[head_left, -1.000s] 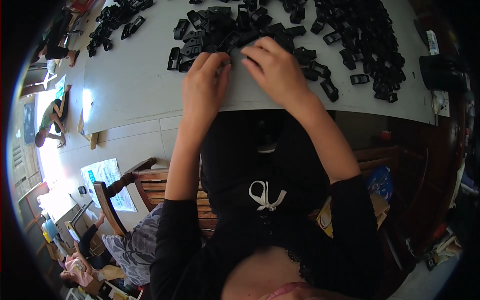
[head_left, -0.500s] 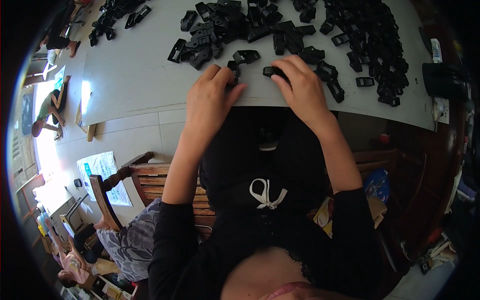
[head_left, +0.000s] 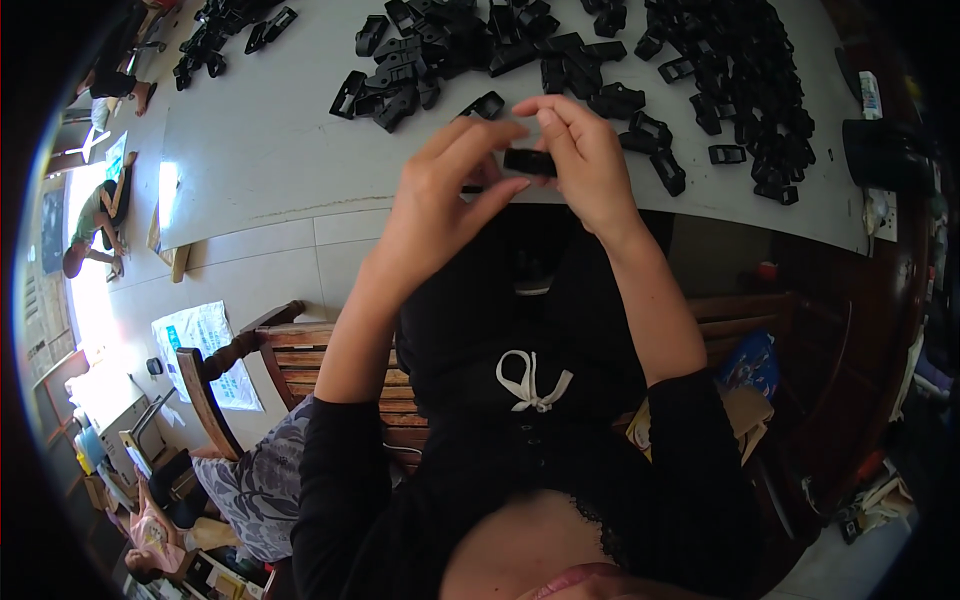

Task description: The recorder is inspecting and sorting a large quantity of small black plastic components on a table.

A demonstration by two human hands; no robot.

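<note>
Hands meet above the near edge of the table (head_left: 280,170), and between them I see one small black clip (head_left: 528,161). Left hand (head_left: 445,195): fingers curled, thumb and forefinger closing toward the clip's left end; whether they actually grip it I cannot tell, since the contact point is partly hidden. Right hand (head_left: 590,165): fingers bent over the top of the clip, thumb below it, pinching the clip's right end. The clip lies roughly level between the two hands, lifted clear of the table surface. Just beyond the fingertips of both hands I see a loose black part (head_left: 484,104) lying alone on the table. Farther out from the left hand sits a pile of black parts (head_left: 400,85); beyond the right hand and off to its outer side, a much larger spread of parts (head_left: 740,90) covers the table. A third small heap (head_left: 235,30) lies well away past the left hand, near the table's far left corner. Below the wrists, toward me, I see the black garment with a white drawstring bow (head_left: 532,378). Beneath the left forearm stands a wooden chair (head_left: 270,350) on the tiled floor (head_left: 270,270), with a printed sheet (head_left: 200,340) lying just beside it.
</note>
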